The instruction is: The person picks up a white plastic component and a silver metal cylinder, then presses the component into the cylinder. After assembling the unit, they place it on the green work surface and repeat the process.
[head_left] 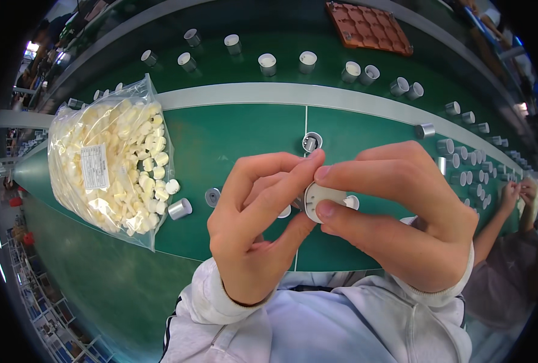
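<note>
Two hands meet just above our near edge of the green worktop (238, 130). Our left hand (254, 227) and right hand (402, 215) both pinch one small white round piece (323, 199) between thumb and fingertips, each grip clamped on it, with a short white nub sticking out of its right side. It hangs over the worktop's near middle, over the seam line that runs across the green.

Beside the left hand, toward the near-left corner, one silver cylinder (180, 209) lies on its side and one grey cap (212, 196) sits flat. One clear bag (108, 160) of cream-coloured small parts, far too many for us to count, fills the left end, a few spilling at its mouth. Open green lies between the bag and our hands.

Past our fingers, one silver cup (311, 141) stands mid-worktop. At the far edge runs a pale grey rail (293, 94), and beyond it a belt (281, 45) carries at least ten white-topped cups in a loose row. One brown tray (369, 27) lies at the far right. Another person's hands (520, 193) work at the right end among more cups.
</note>
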Demonstrator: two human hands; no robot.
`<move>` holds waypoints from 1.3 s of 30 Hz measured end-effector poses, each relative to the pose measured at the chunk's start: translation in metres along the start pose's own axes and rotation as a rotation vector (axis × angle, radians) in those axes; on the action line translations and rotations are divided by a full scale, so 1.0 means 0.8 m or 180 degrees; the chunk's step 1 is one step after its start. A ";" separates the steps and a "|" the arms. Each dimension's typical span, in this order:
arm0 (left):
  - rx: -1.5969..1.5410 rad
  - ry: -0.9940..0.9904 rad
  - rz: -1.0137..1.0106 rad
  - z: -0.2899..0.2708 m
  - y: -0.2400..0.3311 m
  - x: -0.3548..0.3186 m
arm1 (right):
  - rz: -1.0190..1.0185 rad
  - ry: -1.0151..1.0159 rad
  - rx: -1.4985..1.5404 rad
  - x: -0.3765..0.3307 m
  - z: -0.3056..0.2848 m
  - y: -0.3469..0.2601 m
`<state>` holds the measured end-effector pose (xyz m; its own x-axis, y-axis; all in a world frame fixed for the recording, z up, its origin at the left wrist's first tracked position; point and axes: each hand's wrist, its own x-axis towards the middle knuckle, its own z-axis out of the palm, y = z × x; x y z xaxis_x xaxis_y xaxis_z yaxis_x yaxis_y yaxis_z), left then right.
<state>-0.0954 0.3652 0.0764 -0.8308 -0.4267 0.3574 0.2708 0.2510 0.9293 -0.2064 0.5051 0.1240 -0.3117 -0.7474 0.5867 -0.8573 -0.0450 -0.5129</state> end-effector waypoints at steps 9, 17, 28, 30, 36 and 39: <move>0.0043 -0.0398 -0.0060 -0.038 0.016 -0.015 | -0.0062 -0.0483 -0.0005 0.009 0.005 -0.021; 0.0117 -0.0304 -0.0040 -0.063 0.014 -0.005 | -0.0339 -0.0858 -0.0387 0.033 0.016 -0.011; 0.0201 -0.0413 0.0104 -0.059 0.006 -0.004 | 0.0041 -0.0838 -0.0549 0.034 0.016 -0.013; 0.0223 -0.0511 -0.0144 -0.058 0.010 -0.004 | 0.0101 -0.0791 -0.0635 0.029 0.017 -0.012; 0.0220 -0.0474 -0.0126 -0.051 0.011 -0.009 | 0.0264 -0.0718 -0.0258 0.014 0.018 -0.009; 0.0073 -0.0433 -0.0074 -0.049 0.007 -0.009 | 0.0177 -0.0755 0.0030 0.005 0.017 -0.003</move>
<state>-0.0690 0.3352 0.0827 -0.8954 -0.3111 0.3185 0.2409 0.2630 0.9342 -0.1998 0.4935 0.1192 -0.2523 -0.8836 0.3944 -0.8374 -0.0049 -0.5466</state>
